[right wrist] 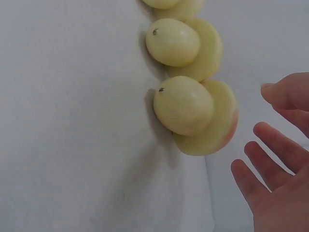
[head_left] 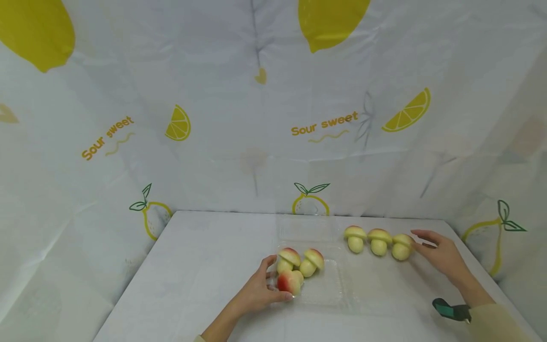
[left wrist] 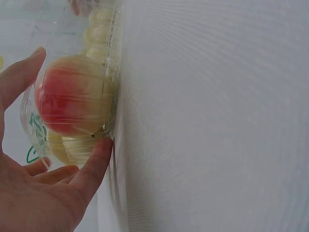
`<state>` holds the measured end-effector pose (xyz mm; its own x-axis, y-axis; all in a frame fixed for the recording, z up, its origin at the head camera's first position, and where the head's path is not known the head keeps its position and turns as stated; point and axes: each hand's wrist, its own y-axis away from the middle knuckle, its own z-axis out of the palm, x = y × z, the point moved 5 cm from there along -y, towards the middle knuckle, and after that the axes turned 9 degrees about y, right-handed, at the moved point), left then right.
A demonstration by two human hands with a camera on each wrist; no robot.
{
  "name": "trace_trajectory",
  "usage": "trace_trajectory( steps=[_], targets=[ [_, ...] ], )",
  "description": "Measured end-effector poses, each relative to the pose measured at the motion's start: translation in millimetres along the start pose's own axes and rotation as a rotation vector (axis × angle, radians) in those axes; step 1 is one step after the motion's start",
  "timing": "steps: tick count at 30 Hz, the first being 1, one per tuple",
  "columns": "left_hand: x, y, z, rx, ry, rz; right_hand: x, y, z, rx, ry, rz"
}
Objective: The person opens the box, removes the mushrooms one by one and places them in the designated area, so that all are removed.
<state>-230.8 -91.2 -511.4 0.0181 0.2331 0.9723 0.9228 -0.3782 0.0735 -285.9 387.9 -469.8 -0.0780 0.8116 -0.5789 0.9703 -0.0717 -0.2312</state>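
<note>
Three pale yellow mushroom-shaped pieces with reddish caps sit in the left part of a clear plastic container; the front one shows its red cap. My left hand holds the container at its left side, thumb at the front corner and fingers along the wall. Up close in the left wrist view, the red-capped piece shows through the plastic. Three more pieces stand in a row on the table. Beside the rightmost mushroom-shaped piece is my right hand, its fingers spread and apart from it in the right wrist view.
A white-covered table bears everything. Behind it hangs a pale sheet with lemon prints. The container's transparent lid lies toward the back. A dark green and black strap shows by the right wrist.
</note>
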Motion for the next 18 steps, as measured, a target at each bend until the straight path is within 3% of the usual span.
trace_trajectory(
  steps=[18],
  targets=[
    [1.7, 1.4, 0.5, -0.001, 0.011, -0.019, -59.7, 17.0, -11.0, 0.119, -0.051, -0.168]
  ],
)
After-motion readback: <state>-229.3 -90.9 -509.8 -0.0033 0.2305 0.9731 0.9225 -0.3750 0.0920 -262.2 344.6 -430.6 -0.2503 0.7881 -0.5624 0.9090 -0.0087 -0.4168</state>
